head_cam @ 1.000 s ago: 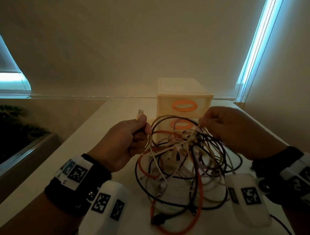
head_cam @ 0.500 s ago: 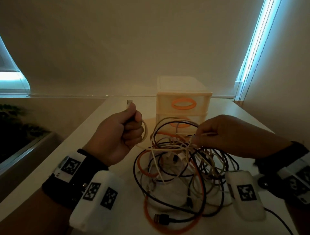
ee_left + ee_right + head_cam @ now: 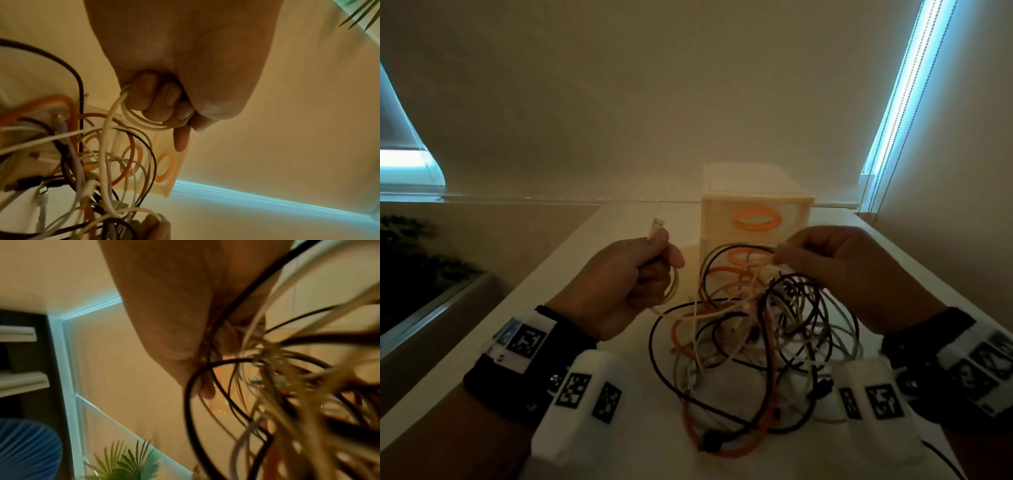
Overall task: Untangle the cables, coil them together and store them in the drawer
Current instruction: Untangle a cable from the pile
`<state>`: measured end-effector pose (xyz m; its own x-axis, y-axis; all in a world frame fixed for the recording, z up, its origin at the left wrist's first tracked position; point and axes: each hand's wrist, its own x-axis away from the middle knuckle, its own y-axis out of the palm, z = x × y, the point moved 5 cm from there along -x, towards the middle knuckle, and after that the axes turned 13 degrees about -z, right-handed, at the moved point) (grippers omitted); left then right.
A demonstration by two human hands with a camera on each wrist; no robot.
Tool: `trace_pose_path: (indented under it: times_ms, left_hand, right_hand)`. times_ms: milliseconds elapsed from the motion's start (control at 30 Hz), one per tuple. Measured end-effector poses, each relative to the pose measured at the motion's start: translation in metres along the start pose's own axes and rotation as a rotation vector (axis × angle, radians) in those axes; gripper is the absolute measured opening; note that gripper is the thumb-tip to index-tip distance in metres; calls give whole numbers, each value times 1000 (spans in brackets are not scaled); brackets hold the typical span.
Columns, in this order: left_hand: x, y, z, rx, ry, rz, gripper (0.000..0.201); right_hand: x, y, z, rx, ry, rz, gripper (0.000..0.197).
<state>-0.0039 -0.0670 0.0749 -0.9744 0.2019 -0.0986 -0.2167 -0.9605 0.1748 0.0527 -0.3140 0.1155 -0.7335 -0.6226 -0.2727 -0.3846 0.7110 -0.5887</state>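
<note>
A tangle of cables (image 3: 753, 346), black, white and orange, lies on the pale table (image 3: 599, 260) in front of the drawer unit (image 3: 756, 219). My left hand (image 3: 633, 274) grips a white cable (image 3: 671, 291) in a fist, with small loops round the fingers (image 3: 156, 100) and its USB plug (image 3: 656, 226) sticking up past the thumb. My right hand (image 3: 825, 257) pinches several strands at the top of the tangle and holds them lifted. In the right wrist view the cables (image 3: 287, 369) fan out blurred from the fingers.
The cream drawer unit has orange oval handles (image 3: 756, 219) and stands shut at the table's far end. A wall with a lit blind edge (image 3: 893, 102) runs along the right. A dark planter (image 3: 421, 281) sits left of the table.
My left hand moved right and slightly down with the white cable. My right hand rose, lifting the top strands of the tangle higher against the drawer front.
</note>
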Motion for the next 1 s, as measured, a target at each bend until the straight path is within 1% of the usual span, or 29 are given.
trace_pose_path:
  times_ms: [33, 67, 100, 133, 167, 200, 233, 267, 300, 333, 367, 400, 433, 467, 500, 567, 633, 667, 733, 767, 833, 867, 900, 933, 967, 1000]
  left_hand:
    - [0, 2, 0, 11, 10, -5, 46]
    - [0, 6, 0, 38, 25, -13, 46]
    - [-1, 10, -1, 84, 47, -22, 46]
    - [-2, 13, -1, 142, 73, -28, 46]
    - [-2, 16, -1, 202, 100, -31, 46]
    - [-3, 19, -1, 258, 125, -31, 46]
    - [-4, 22, -2, 313, 148, -31, 46]
    - [-4, 25, -3, 365, 171, -29, 46]
    - [-4, 27, -3, 417, 192, -27, 45]
    - [-4, 28, -3, 471, 213, -27, 44]
    - [-5, 28, -2, 529, 237, -28, 43]
    - [-5, 26, 0, 587, 261, -28, 42]
    - [-5, 22, 4, 645, 285, -25, 42]
    - [-4, 16, 8, 699, 308, -22, 42]
    - [-3, 9, 13, 745, 330, -24, 44]
    - [2, -6, 24, 807, 372, -58, 48]
    - [8, -16, 35, 826, 390, -157, 48]
    - [10, -15, 40, 815, 370, -239, 47]
    - [14, -2, 41, 727, 243, -428, 45]
    - [17, 9, 38, 612, 167, -499, 42]
    - [20, 34, 22, 282, 49, -565, 38]
    - [22, 46, 12, 152, -19, -585, 40]
    - [21, 55, 4, 91, -77, -560, 42]
    - [19, 59, -2, 93, -96, -482, 42]
    - [16, 58, -5, 127, -72, -388, 42]
    - [12, 55, -5, 174, -31, -303, 42]
  right_hand:
    - [1, 3, -1, 104, 11, -56, 21]
    - [1, 4, -2, 216, 10, -78, 21]
    - [2, 2, -4, 346, -10, -55, 22]
    - [3, -1, -9, 472, -60, -4, 24]
    - [5, -1, -16, 567, -147, 46, 27]
    - [7, 2, -26, 609, -252, 72, 27]
    - [9, 10, -35, 607, -339, 57, 26]
    - [10, 21, -43, 571, -398, 6, 26]
    - [9, 35, -48, 521, -405, -66, 27]
    - [7, 48, -49, 475, -364, -140, 26]
    - [4, 61, -45, 456, -310, -217, 21]
    - [2, 72, -39, 482, -264, -291, 12]
    - [0, 79, -33, 519, -251, -341, 8]
    - [0, 80, -28, 539, -249, -369, 12]
    - [0, 76, -23, 532, -239, -375, 15]
    - [-2, 61, -16, 455, -194, -343, 19]
    - [-6, 44, -7, 439, -133, -299, 20]
    - [-8, 37, -2, 445, -99, -259, 21]
    - [-14, 27, 4, 416, -53, -119, 24]
    - [-15, 24, 5, 379, -46, -36, 24]
    - [-15, 25, 0, 289, -64, 101, 23]
    - [-14, 26, -6, 245, -84, 151, 23]
    - [-12, 28, -12, 202, -114, 185, 22]
    - [-9, 29, -19, 154, -151, 199, 21]
    - [-6, 31, -26, 109, -193, 180, 20]
    - [-2, 35, -33, 85, -241, 121, 18]
